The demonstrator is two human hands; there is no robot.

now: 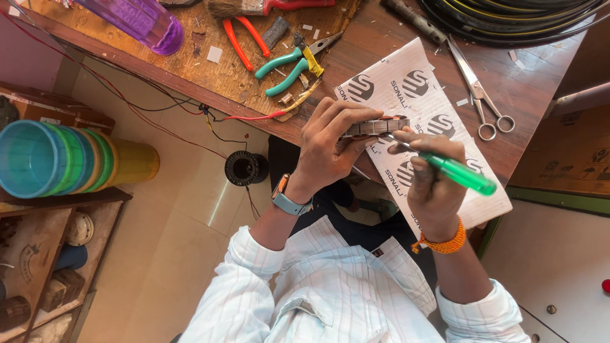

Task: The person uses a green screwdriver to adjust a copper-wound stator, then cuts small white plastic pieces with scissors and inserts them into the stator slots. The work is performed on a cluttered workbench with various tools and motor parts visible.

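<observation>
the left hand [327, 149] pinches a flat metal part [375, 127] edge-on; the right hand [432, 184], fingers wrapped around a green-handled screwdriver [454, 170], touches its tip to it above printed paper [406, 89].

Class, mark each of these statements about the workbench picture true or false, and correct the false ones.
1. The right hand holds a green-handled screwdriver. True.
2. The left hand holds a hammer. False: it grips a flat metal part.
3. The scissors lie on the floor. False: they lie on the wooden bench.
4. Green-handled pliers lie on the bench. True.
5. A watch sits on the left wrist. True.
</observation>
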